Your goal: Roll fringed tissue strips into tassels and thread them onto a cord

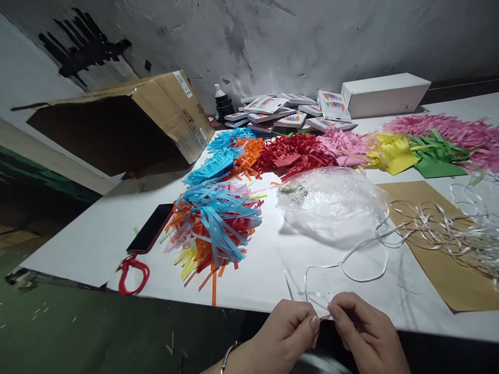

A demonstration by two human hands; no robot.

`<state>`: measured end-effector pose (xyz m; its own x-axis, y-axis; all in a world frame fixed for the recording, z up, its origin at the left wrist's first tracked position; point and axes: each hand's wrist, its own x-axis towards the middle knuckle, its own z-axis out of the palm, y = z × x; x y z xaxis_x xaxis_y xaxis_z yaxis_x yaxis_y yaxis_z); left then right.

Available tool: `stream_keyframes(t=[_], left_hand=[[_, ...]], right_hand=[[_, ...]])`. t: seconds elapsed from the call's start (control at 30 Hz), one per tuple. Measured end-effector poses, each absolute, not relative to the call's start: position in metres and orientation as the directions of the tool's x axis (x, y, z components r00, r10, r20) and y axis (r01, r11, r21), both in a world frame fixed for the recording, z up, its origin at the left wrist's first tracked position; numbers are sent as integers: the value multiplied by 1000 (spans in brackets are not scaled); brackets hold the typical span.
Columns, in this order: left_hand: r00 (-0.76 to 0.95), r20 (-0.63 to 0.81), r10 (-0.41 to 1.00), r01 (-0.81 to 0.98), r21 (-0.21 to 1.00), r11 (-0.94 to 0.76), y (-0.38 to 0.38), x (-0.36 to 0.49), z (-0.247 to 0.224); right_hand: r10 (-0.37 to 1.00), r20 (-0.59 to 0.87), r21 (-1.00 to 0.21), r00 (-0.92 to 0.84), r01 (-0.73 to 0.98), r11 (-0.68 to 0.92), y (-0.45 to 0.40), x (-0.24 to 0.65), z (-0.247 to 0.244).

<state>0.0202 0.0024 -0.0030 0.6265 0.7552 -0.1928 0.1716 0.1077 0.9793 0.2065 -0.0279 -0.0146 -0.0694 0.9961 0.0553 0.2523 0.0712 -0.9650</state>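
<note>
At the table's front edge, my left hand point(286, 335) is closed in a pinch, thumb against the curled fingers. A short pinkish-red twisted strip point(325, 317) pokes out of it toward my right hand point(364, 332). The right thumb and forefinger are pinched together at a thin silvery ribbon point(364, 280), whose loops run back to a tangled heap of ribbon point(448, 234). My fingers partly hide where ribbon and strip meet. Left of the hands lies a pile of fringed paper tassels point(218, 223) in blue, orange, red and yellow.
A clear plastic bag point(335, 205) lies mid-table, beside brown card point(440, 259). Behind are red fringed paper point(296, 153), yellow point(392, 153) and green point(440, 156) bundles, flat printed boxes point(265, 105) and a white box point(385, 96). A phone point(150, 228) and carton point(167, 114) stand left.
</note>
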Motion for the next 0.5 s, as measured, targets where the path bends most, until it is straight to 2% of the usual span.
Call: stream_keyframes(t=[0.07,0.27,0.5], left_hand=[[619,-199,759,184,977,107,3,19,-4],[614,-236,753,221,968,123,6,14,-7],[577,-276,769,218,959,181,16,-5,1]], right_hand=[[1000,-12,-974,-4,224,-10,-30,207,-20],[987,-154,-983,34,94,-157,-35,206,-31],[863,-92,-987,497,71,-145,-14,228,-1]])
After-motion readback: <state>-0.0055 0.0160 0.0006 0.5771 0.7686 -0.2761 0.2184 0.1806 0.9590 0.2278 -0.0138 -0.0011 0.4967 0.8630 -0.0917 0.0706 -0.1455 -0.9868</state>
